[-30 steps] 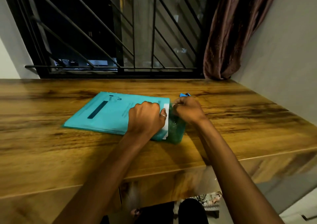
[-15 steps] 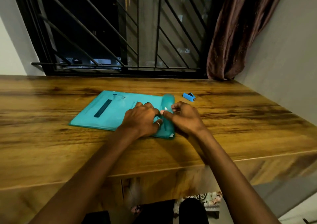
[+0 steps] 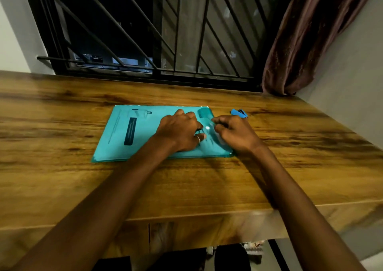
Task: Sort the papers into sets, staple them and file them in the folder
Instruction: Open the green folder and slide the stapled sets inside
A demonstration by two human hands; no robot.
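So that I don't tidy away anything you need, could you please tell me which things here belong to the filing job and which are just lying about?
In the job: teal folder, with left hand and right hand at its flap; small blue stapler.
Just there: curtain; window grille.

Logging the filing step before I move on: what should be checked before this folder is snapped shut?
1. Folder lies flat on table: ok.
2. Papers inside the folder, none seen sticking out: ok.
3. Flap folded over the folder: ok.
4. Snap button fastened: cannot tell.
5. Left hand rests on the folder, right hand grips the flap: ok.
6. Stapler apart from the folder: ok.
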